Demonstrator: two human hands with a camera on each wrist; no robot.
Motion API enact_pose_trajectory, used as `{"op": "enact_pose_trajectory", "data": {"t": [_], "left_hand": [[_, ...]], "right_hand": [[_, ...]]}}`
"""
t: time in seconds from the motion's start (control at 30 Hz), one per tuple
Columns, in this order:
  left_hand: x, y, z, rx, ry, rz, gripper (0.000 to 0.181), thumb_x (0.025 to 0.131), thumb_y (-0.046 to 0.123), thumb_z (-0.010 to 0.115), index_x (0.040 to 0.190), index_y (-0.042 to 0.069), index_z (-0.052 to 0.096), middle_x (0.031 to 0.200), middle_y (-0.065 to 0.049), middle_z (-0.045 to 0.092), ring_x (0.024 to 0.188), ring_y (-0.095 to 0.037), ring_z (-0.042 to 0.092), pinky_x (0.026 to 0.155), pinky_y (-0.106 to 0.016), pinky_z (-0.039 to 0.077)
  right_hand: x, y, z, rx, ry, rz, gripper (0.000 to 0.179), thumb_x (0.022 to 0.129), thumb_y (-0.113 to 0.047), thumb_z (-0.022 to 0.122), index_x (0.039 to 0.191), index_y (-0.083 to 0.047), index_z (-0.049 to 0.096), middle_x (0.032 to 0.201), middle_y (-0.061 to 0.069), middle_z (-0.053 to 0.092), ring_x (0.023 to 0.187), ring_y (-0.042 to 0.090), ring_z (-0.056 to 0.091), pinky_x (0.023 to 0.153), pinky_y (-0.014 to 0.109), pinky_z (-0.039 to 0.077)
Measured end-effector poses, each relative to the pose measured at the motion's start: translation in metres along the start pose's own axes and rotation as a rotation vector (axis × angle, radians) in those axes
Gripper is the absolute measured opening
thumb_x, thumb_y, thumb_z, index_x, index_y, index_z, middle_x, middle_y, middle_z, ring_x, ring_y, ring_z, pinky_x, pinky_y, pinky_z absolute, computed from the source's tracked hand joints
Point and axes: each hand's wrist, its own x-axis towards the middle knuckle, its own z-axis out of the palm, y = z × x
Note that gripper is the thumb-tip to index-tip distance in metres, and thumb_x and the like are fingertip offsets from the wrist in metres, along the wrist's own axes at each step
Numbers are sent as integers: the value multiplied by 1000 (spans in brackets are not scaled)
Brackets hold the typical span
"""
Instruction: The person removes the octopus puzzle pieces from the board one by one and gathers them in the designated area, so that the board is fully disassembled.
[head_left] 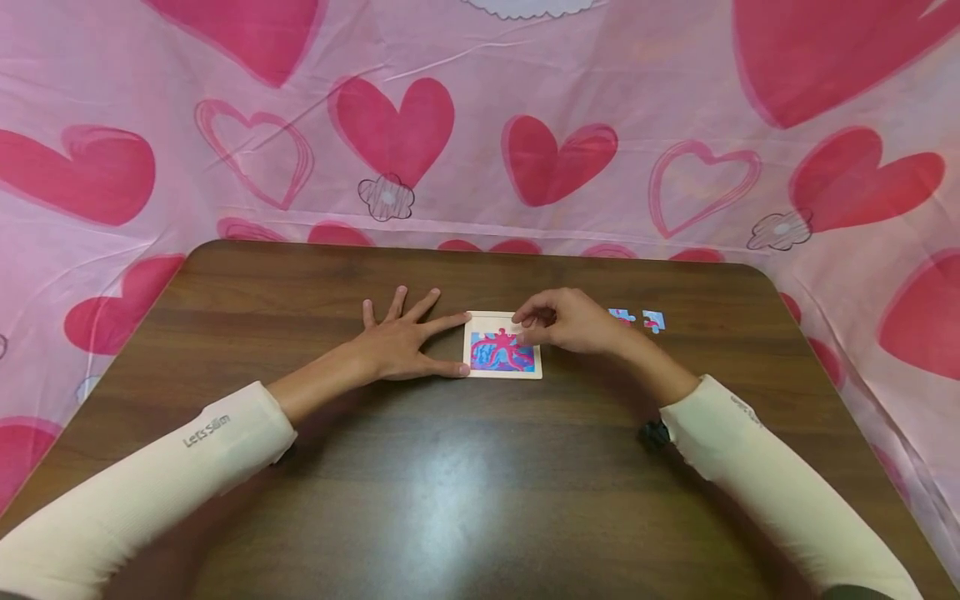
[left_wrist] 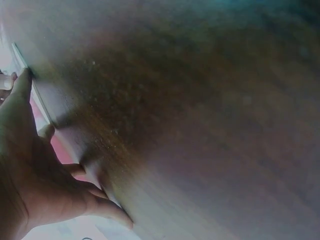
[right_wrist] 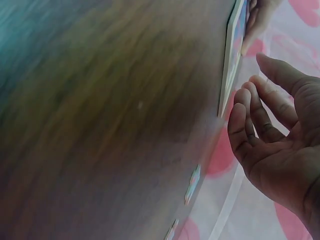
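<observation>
A small wooden puzzle tray [head_left: 502, 375] lies on the table, showing a pink octopus picture [head_left: 501, 354] on blue in its lower part and bare pale wood along the top. My left hand [head_left: 397, 343] is spread flat at the left, its thumb and index fingertip touching the tray's left edge. Over the tray's upper right side hovers my right hand [head_left: 577, 321], fingers loosely bent. In the right wrist view, the right hand [right_wrist: 280, 125] has its thumb apart from the fingers, and nothing shows between them.
Just right of the right hand, two loose puzzle pieces [head_left: 654, 321] lie on the brown wooden table [head_left: 450, 483]. One is partly hidden by that hand. A pink cloth [head_left: 480, 92] with hearts hangs behind the table and at its sides.
</observation>
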Motion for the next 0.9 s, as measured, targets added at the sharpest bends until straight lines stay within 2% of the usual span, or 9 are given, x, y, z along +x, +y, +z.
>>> {"op": "enact_pose_trajectory", "data": {"t": [0.23, 0.53, 0.9], "left_hand": [[-1, -2, 0, -12, -4, -1, 99, 87, 97, 65, 172, 65, 25, 194, 0, -2, 174, -53, -19, 124, -91, -18], [0, -3, 1, -9, 1, 0, 100, 86, 98, 65, 172, 66, 26, 194, 0, -1, 174, -54, -18, 123, -92, -17], [2, -1, 0, -5, -2, 13, 99, 86, 98, 64, 172, 65, 26, 194, -1, -2, 174, -55, -18, 123, -93, -16]], "right_hand": [[9, -8, 10, -9, -37, -48, 30, 96, -23, 92, 123, -12, 86, 105, 2, 80, 96, 18, 68, 87, 33, 56], [22, -14, 20, 0, -91, -57, 31, 96, -24, 92, 124, -12, 86, 110, 4, 80, 95, 15, 71, 87, 30, 57], [28, -20, 24, -99, -103, -44, 33, 93, -27, 95, 122, -13, 88, 112, 4, 77, 98, 17, 67, 86, 32, 56]]}}
